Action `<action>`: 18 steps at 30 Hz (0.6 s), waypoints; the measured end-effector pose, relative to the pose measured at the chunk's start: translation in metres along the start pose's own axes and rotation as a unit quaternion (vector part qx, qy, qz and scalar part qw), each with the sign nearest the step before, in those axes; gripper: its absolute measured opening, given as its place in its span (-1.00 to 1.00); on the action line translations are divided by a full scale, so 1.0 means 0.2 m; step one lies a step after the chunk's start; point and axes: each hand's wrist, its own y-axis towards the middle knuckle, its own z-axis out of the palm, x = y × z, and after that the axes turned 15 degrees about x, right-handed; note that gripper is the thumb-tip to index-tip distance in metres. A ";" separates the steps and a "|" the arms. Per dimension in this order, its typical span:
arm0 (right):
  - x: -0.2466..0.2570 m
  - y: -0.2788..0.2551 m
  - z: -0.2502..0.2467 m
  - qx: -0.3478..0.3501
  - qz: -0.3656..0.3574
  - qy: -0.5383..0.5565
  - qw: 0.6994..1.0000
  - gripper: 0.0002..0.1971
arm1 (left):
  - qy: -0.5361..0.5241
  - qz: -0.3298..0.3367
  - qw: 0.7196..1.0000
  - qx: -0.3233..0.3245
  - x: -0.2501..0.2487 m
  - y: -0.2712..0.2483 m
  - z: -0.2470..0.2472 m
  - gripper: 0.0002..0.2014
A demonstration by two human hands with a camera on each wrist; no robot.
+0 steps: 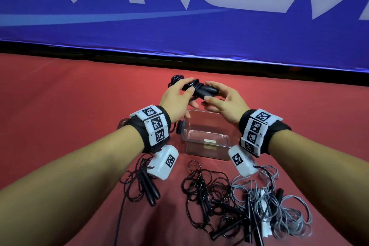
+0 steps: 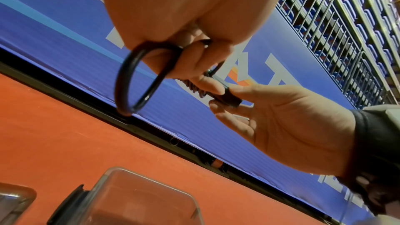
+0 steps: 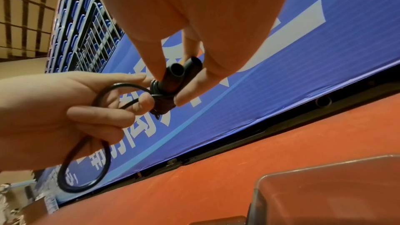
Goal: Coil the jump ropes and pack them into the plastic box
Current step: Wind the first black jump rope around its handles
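Observation:
A black jump rope, with its cord wound round the two handles, is held in the air beyond the clear plastic box. My left hand grips the wound end, and a loose loop hangs from under its fingers. My right hand pinches the two handle ends between thumb and fingers. The right wrist view shows the same loop dangling below the left hand. No rope shows in the box, which stands on the red floor just under the hands.
Near me lie loose ropes: a black one on the left, tangled black ones in the middle, a grey one on the right. A black latch sits on the box's left side. A blue banner closes off the far side.

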 end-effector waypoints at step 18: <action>0.06 -0.02 0.01 0.050 0.091 0.142 0.984 -0.73 | 0.028 0.073 0.996 -0.053 -0.02 -0.06 0.02 -0.73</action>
